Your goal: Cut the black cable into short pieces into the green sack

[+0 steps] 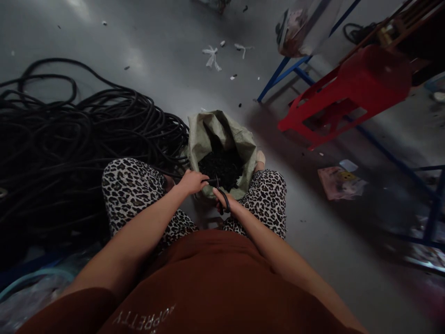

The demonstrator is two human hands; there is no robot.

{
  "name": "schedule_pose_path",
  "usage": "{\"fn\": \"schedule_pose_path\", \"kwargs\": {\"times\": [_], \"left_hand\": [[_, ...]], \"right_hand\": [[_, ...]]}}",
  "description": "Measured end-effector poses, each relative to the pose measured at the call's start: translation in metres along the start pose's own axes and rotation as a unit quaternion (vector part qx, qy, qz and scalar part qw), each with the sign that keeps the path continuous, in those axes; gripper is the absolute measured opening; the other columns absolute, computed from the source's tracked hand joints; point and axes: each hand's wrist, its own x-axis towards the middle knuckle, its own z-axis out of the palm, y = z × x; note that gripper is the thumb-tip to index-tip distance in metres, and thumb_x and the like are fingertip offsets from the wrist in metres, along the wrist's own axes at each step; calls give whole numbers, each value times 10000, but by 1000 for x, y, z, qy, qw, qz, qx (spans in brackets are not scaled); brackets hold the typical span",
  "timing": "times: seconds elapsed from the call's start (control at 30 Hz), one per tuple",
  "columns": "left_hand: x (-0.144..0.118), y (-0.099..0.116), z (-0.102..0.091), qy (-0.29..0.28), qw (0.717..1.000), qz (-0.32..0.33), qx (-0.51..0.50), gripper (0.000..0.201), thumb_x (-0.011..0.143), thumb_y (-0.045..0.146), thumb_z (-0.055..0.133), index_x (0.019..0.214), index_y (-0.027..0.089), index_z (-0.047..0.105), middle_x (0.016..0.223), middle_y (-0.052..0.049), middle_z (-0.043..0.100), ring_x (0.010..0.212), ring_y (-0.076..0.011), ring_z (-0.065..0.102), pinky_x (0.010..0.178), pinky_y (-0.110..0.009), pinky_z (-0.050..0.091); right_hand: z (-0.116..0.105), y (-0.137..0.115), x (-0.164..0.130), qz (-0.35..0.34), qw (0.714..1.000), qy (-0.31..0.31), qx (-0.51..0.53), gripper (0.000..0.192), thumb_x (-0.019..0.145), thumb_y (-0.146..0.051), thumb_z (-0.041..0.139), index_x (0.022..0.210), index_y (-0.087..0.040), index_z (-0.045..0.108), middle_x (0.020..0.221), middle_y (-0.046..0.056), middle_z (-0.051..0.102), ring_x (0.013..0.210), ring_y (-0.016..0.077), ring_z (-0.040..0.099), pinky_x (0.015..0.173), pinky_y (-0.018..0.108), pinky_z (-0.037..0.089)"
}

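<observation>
Left hand [192, 182] closed around black cable [174, 176], right hand [225, 204] gripped on scissors [222, 197], both just above near rim of open sack [222, 139] on floor [330, 241].

**Cable end, scissors and sack between your knees**

Your left hand [192, 181] is closed around the end of a thin black cable [174, 176] that runs in from the tangled heap on your left, crossing your knee. Your right hand [227, 205] grips black-handled scissors [222, 197], their blades pointing up toward the cable tip just beside your left fingers. Right behind both hands stands an open greenish woven sack [208, 134], its mouth slumped wide, holding a dark mound of small black pieces [222, 167].
</observation>
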Motion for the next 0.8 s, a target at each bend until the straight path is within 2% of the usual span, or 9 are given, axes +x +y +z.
{"fn": "schedule_pose_path", "kwargs": {"times": [0.3,0.53,0.8], "left_hand": [[2,-2,1,-28,1000,2,4,326,889,375,461,1139,317,661,1052,-62,715,1035,-246,617,883,-373,357],[3,-2,3,-21,1000,9,-5,326,908,376,433,1131,306,661,1076,-64,716,1047,-251,621,854,-365,373],[3,6,1,-25,1000,3,-11,314,919,363,406,1087,297,663,1092,-47,712,1050,-233,619,833,-347,395]], "right_hand": [[1,-1,0,-9,1000,-1,-7,551,884,-640,417,708,-144,580,501,29,582,437,136,573,386,186,399],[4,-2,-2,-3,1000,19,9,586,882,-669,372,631,-163,528,434,19,518,346,143,524,332,216,386],[9,-1,-4,2,999,45,28,546,898,-616,406,605,-167,510,398,-2,470,291,125,478,291,208,357]]}}
